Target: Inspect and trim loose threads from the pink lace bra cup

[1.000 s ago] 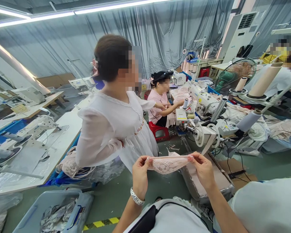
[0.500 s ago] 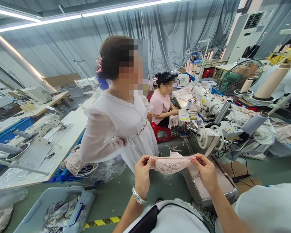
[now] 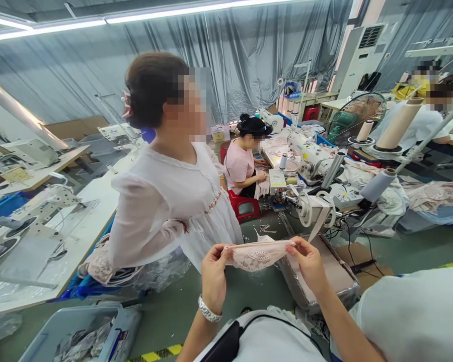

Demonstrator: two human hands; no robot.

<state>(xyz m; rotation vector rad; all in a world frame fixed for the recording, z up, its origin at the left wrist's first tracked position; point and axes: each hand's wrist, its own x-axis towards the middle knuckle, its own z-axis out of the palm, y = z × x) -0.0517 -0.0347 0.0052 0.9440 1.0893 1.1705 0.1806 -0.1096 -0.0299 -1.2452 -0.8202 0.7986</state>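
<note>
Between my two hands a pale pink lace garment piece (image 3: 254, 256) is stretched out sideways, its upper edge pulled nearly straight. My left hand (image 3: 215, 269), with a white and silver band at the wrist, pinches the piece's left end. At the other end my right hand (image 3: 305, 261) grips the corner between thumb and fingers. The lace pattern faces me and the lower edge hangs in a curve. Behind and below the cloth stands an open box (image 3: 320, 296) with pale pink material in it.
A person in white (image 3: 173, 191) stands close at front left. Another person in pink (image 3: 241, 168) sits at a sewing machine (image 3: 304, 151). A clear plastic bin (image 3: 75, 317) with fabric pieces is on the floor at lower left. A white work table (image 3: 92, 211) runs along the left.
The view has turned slightly right, so the surroundings shift left. My hands still hold the lace piece stretched in the same way.
</note>
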